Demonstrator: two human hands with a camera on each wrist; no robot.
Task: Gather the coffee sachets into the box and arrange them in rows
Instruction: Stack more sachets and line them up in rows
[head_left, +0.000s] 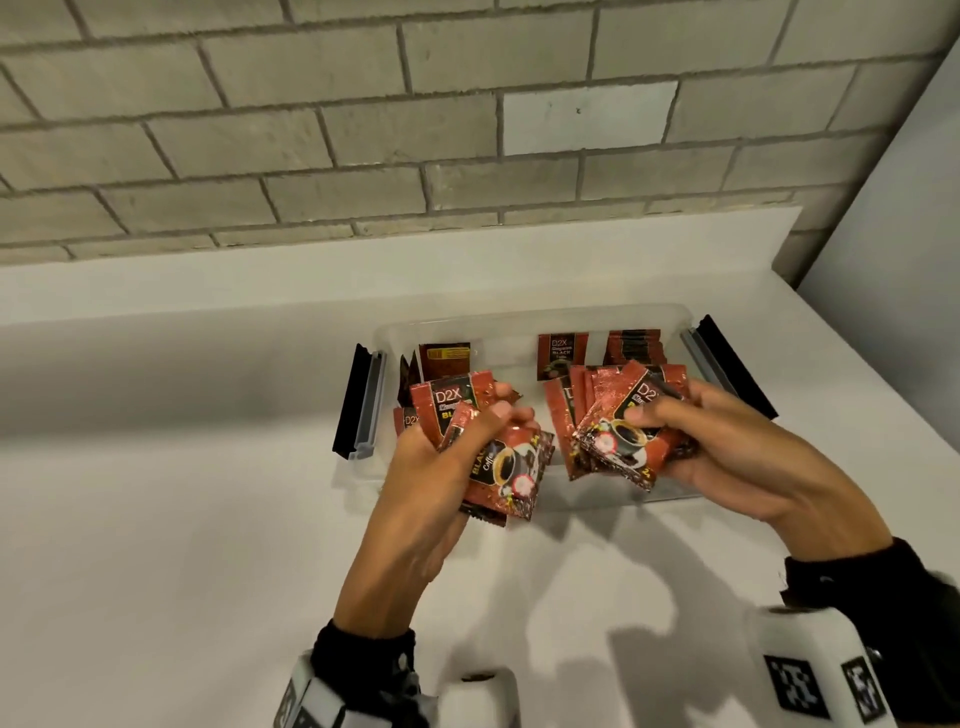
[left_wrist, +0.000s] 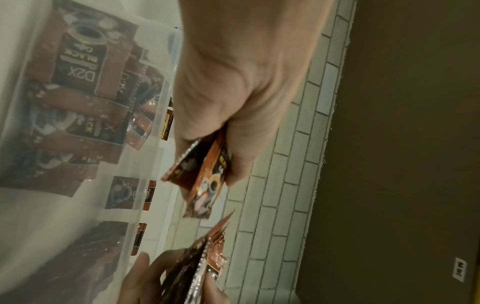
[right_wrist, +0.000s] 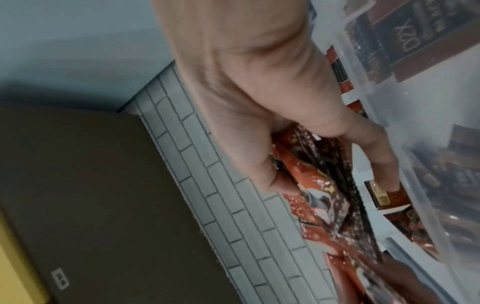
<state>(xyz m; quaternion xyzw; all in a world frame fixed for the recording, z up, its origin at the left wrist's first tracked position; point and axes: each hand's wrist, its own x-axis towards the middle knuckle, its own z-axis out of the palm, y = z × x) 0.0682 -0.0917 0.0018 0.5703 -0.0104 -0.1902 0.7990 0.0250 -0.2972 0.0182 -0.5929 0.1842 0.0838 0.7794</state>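
Both hands are busy above the near edge of a clear plastic box (head_left: 519, 319) that sits on the white counter (head_left: 156, 493) against a grey brick wall (head_left: 311, 130). The left hand (head_left: 441, 457) clutches a loose bunch of red-and-black coffee sachets (head_left: 498, 462), fingers curled over their printed fronts; in the left wrist view the same bunch (left_wrist: 205, 181) sticks out past the thumb. The right hand (head_left: 727, 441) grips a second, fanned bunch (head_left: 618, 431), thumb pressed on the top packet with its cup picture, and the right wrist view shows those packets (right_wrist: 319, 197) pinched between thumb and fingers. The two bunches are close together but not touching.

Inside the box more sachets stand upright along the far wall: one on the left (head_left: 444, 358), one near the middle (head_left: 561, 353) and a tight row at the right end (head_left: 634, 345). Black latch handles (head_left: 353, 400) hang open at both short ends of the box.
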